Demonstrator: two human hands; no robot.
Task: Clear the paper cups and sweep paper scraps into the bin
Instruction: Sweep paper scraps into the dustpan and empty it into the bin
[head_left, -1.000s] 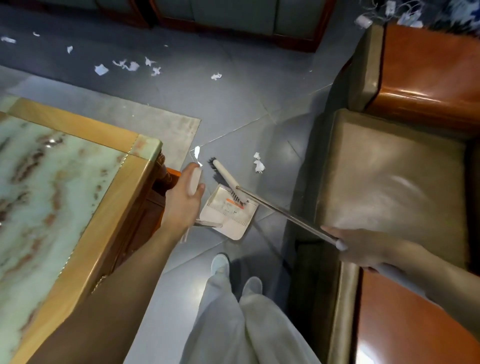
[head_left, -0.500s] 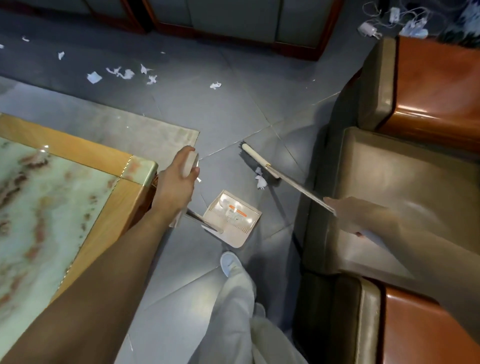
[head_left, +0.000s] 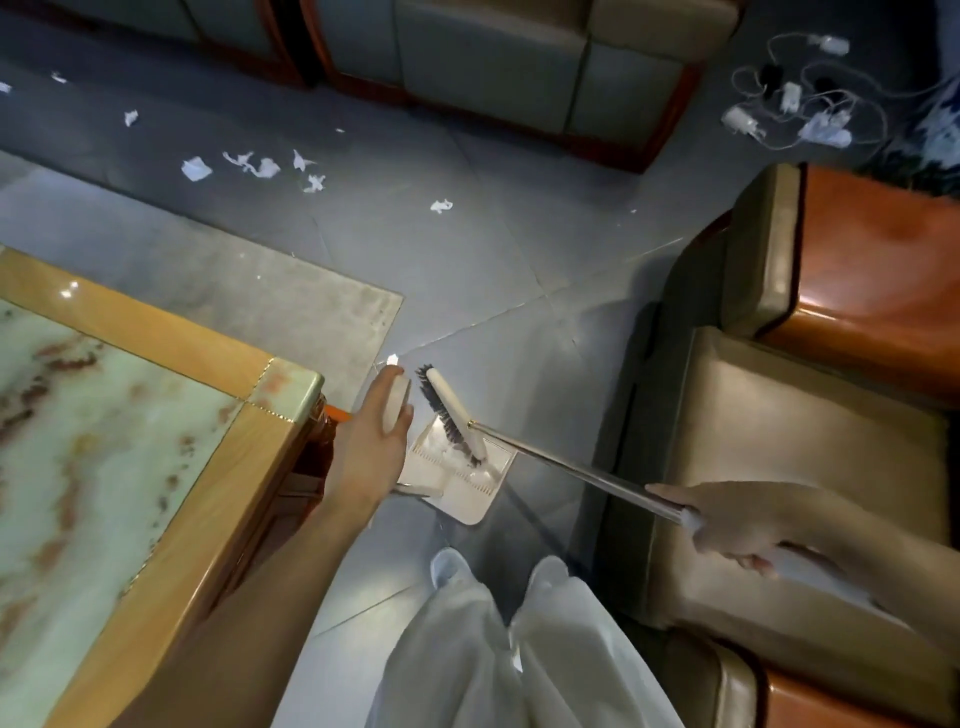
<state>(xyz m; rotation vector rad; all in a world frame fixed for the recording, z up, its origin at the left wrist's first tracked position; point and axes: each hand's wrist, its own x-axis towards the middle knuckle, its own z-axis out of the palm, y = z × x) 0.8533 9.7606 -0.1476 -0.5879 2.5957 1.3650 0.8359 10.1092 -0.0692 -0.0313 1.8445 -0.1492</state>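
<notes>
Once you drew the broom (head_left: 451, 410) back, its bristles sat over the dustpan (head_left: 467, 499), and the scrap that had lain just beyond the dustpan seemed swept inside. Your left hand (head_left: 376, 441) clenched the dustpan's handle; your right hand (head_left: 727, 525) grasped the broom's pole. More paper scraps (head_left: 260, 167) lay well beyond the dustpan; no bin showed.

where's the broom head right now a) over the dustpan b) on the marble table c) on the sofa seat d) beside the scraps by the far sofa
a: the broom head lies across the mouth of the dustpan, with its dark bristles reaching into the pan.
</notes>
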